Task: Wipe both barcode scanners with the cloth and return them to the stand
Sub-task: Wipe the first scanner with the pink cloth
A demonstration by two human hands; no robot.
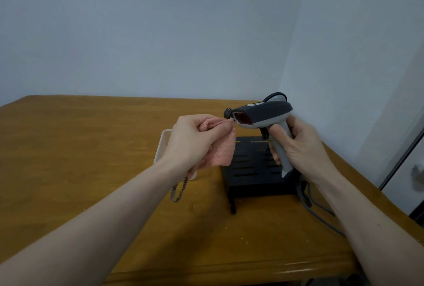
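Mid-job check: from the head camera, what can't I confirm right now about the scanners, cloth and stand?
- Second scanner: only a dark bit shows behind the held scanner; nothing more can be told.
- White tray: mostly hidden behind the left hand and pink cloth.
- Black stand: its right side is covered by the right hand.
- Grey cable: its end passes behind the right forearm.

Both forearms bare, extended forward. Left hand point(195, 135) fingers pinched closed in a grip. Right hand point(300, 145) fist-wrapped, thumb forward.
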